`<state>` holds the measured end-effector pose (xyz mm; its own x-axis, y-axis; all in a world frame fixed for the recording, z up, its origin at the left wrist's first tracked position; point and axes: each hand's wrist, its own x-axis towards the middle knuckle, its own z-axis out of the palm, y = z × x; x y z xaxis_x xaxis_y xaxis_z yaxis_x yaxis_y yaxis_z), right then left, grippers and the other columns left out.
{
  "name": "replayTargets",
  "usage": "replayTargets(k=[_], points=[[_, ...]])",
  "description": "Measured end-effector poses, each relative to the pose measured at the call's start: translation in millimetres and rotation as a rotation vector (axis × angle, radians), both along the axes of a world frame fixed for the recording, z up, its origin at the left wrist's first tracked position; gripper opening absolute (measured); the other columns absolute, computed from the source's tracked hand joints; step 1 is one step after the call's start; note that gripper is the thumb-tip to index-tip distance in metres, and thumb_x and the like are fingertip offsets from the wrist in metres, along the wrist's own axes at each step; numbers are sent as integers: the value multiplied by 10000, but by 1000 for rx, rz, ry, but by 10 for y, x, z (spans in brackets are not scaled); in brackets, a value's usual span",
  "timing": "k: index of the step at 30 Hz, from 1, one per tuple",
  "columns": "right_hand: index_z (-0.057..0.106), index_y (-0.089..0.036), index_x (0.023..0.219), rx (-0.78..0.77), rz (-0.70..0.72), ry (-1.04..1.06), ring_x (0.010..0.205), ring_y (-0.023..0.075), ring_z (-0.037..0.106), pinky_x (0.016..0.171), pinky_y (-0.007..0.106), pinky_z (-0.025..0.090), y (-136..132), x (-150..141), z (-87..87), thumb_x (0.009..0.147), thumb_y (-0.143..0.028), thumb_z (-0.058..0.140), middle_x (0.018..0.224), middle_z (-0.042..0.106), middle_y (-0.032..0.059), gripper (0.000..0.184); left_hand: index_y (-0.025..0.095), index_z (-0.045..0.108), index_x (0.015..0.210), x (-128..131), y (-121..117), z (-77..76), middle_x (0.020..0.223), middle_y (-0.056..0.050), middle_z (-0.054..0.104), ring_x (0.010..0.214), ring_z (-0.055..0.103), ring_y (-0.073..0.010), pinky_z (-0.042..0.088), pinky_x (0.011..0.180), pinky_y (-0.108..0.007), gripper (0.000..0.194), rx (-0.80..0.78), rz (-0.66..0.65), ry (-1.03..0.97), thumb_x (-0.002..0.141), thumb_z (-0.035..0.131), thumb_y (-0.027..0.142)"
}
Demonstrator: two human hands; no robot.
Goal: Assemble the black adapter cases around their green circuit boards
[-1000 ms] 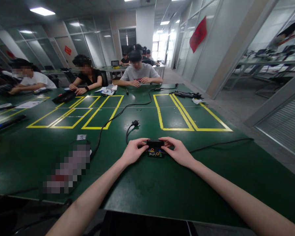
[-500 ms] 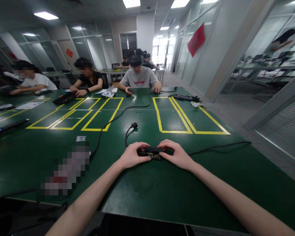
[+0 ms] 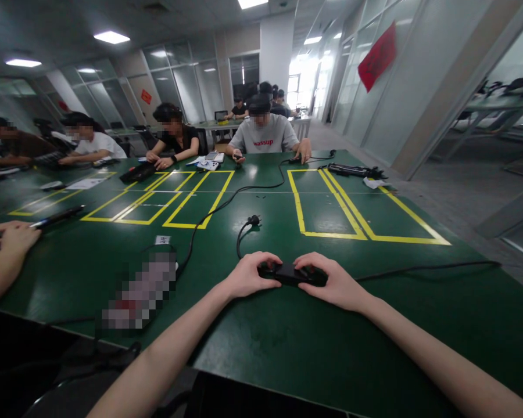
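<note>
A long black device (image 3: 290,274) lies between my two hands, low over the green table (image 3: 253,360). My left hand (image 3: 256,273) grips its left end, with the thumb along the near edge and the fingers over the top. At the other end, my right hand (image 3: 331,281) grips it the same way. Small reddish spots show beneath the fingertips. Fingers cover both ends of the device. Behind my left hand, a black plug (image 3: 253,220) rests on the table, its cord running down toward that hand. Another black cable (image 3: 427,268) stretches right from beside my right hand.
A blurred-out greyish object (image 3: 143,290) with a cable lies left of my arms. Yellow tape rectangles (image 3: 303,203) mark the table. A folded black stand (image 3: 357,170) lies at the far right. A neighbour's hands (image 3: 17,238) hold a dark tool at left; other people sit opposite.
The view has swung left. A circuit board showed under the device's black cover before; now only black casing shows. My hands have shifted slightly apart along it.
</note>
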<state>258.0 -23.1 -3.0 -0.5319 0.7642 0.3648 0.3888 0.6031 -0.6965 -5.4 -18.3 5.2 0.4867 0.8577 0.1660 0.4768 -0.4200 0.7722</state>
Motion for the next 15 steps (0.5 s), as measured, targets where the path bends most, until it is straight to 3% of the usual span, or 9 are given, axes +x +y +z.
replayTargets(k=[15], points=[[658, -224, 1054, 65, 51, 3, 1034, 242, 681, 898, 411, 573, 15, -20, -14, 832, -203, 725, 1118, 717, 85, 233, 197, 719, 1085, -16, 1, -23, 1070, -55, 751, 980, 686, -209, 541, 887, -327, 349, 135, -34, 53, 757, 835, 216]])
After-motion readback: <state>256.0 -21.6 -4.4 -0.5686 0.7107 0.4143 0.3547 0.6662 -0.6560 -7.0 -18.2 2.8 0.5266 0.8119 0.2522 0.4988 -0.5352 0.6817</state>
